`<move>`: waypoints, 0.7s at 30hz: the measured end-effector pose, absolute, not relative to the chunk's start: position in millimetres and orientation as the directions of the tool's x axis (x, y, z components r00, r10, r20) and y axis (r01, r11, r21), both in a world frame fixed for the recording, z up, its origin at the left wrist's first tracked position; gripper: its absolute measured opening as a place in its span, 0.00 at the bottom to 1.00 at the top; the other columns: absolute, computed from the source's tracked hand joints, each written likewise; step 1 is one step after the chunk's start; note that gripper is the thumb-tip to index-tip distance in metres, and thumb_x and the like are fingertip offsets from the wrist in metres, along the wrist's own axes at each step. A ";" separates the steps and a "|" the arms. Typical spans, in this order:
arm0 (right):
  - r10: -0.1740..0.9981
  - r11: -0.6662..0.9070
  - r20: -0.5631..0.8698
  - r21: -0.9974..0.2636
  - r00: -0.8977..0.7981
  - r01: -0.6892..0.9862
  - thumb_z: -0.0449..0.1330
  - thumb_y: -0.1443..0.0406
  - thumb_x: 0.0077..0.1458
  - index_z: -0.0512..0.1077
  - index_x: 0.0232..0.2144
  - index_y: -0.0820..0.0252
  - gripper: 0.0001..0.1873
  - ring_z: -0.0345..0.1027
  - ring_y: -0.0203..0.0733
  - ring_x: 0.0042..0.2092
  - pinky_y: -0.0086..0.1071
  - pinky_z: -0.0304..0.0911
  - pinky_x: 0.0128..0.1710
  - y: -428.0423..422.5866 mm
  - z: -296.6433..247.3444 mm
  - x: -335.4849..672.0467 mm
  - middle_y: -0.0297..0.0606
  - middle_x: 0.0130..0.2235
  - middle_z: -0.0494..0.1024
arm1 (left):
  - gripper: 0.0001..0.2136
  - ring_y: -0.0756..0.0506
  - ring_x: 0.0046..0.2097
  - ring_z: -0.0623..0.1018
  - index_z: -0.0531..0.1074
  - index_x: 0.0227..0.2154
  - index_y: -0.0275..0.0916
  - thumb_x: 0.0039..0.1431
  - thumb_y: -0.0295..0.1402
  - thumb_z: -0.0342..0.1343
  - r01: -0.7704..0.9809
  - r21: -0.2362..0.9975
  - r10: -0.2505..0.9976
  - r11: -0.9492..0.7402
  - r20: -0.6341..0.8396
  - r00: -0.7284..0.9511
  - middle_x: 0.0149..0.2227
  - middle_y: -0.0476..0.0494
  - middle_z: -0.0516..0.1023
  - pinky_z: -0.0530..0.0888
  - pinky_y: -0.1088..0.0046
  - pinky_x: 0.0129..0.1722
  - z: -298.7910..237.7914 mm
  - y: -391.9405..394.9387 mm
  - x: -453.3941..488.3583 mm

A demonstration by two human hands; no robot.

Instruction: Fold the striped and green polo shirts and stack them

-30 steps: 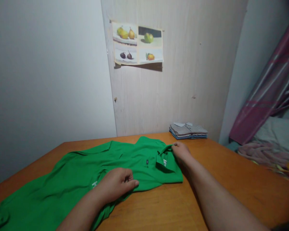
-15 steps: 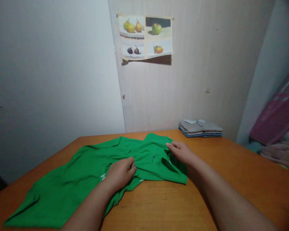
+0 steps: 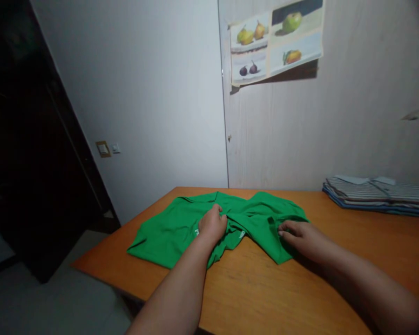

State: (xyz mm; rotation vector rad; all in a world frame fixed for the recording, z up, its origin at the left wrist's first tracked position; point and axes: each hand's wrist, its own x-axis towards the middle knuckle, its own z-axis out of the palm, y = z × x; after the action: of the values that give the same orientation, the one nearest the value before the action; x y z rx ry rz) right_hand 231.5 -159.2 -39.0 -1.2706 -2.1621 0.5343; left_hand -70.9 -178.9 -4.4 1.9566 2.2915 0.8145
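A green T-shirt [image 3: 167, 232] lies spread and wrinkled across the table, with bits of white print showing near its middle folds. My left hand [image 3: 212, 224] is closed on a bunch of its cloth at the centre. At the right end of the shirt, my right hand [image 3: 296, 235] pinches the fabric by an edge between thumb and fingers. Cloth beside those fingertips is raised into a dark fold. Part of the shirt is hidden behind my left hand and forearm.
The orange-brown wooden table [image 3: 251, 293] ends at a wall behind. At the back right sits a stack of folded striped and blue clothes [image 3: 380, 193]. Fruit pictures [image 3: 275, 42] hang on the wall. A dark doorway [image 3: 31, 163] is at the left.
My view has turned left, so the scene sits farther right. My right hand has shifted the shirt's right end, folding it; a small dark mark there no longer shows. My left hand keeps its grip.
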 end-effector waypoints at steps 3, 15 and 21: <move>0.879 0.474 0.283 -0.588 -0.383 0.655 0.56 0.55 0.58 0.78 0.33 0.55 0.14 0.70 0.45 0.33 0.34 0.58 0.31 -156.7 -39.3 233.0 0.39 0.31 0.79 | 0.12 0.44 0.36 0.77 0.72 0.47 0.41 0.62 0.37 0.55 0.833 0.553 0.903 -0.027 0.370 -0.217 0.35 0.43 0.80 0.65 0.71 0.34 7.4 -180.2 -63.2; 0.889 0.453 0.357 -0.585 -0.288 0.673 0.56 0.64 0.58 0.76 0.31 0.56 0.09 0.68 0.41 0.33 0.31 0.57 0.34 -157.9 -34.5 225.5 0.36 0.30 0.78 | 0.10 0.52 0.26 0.72 0.68 0.36 0.38 0.57 0.39 0.52 0.149 0.966 0.938 -0.212 0.244 -0.245 0.31 0.47 0.75 0.66 0.77 0.27 40.2 -173.4 2.2; 0.885 0.461 0.381 -0.638 -0.268 0.617 0.56 0.65 0.56 0.72 0.26 0.58 0.08 0.67 0.39 0.31 0.30 0.57 0.32 -156.5 -36.8 222.8 0.34 0.28 0.76 | 0.09 0.49 0.27 0.70 0.68 0.29 0.40 0.56 0.41 0.53 0.330 0.900 0.934 -0.285 0.338 -0.117 0.26 0.50 0.72 0.65 0.76 0.27 -8.0 -176.0 18.3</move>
State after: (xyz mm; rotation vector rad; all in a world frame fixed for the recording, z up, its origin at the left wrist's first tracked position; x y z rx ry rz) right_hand 222.8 -156.5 -36.8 -1.2490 -1.9941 0.4772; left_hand 18.3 -176.0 -8.0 1.6068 1.4072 1.4200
